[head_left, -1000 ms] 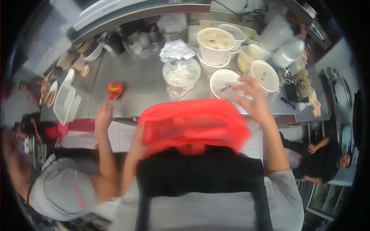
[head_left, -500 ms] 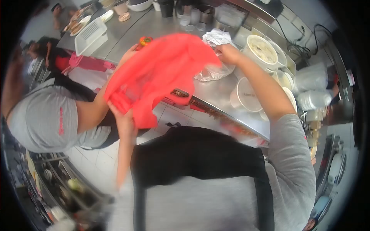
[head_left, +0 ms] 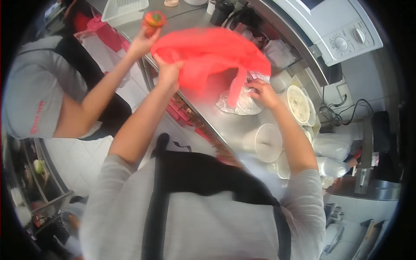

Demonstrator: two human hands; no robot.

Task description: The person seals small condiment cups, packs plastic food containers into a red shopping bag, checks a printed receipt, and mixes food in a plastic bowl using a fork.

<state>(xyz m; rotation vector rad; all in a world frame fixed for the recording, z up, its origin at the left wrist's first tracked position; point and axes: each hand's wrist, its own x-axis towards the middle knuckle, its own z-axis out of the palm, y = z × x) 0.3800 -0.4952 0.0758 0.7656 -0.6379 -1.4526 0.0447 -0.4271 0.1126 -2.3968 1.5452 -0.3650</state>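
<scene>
A red plastic bag (head_left: 208, 52) spreads open and slightly blurred over the steel counter. My left hand (head_left: 169, 73) is closed on its near left edge. Bent at the fingers, my right hand (head_left: 263, 93) is at the other side, beside a hanging red strip of the bag. Just below it a clear plastic bag (head_left: 238, 104) with whitish contents rests on the counter, and printed white paper (head_left: 260, 77) shows behind the fingers. What the right fingertips pinch is hidden.
At left a co-worker's hand (head_left: 145, 43) holds up a red-orange item (head_left: 154, 19) with a green top. White tubs (head_left: 264, 143) and a tub of pale food (head_left: 298, 104) stand at right. A white basket (head_left: 123, 11) sits at the back left; a white microwave (head_left: 346, 39) is above.
The red bag has swung rightward and opens toward the clear bag. My left hand has moved up and right with it. The co-worker's hand now shows beside the bag, raising the red-orange item.
</scene>
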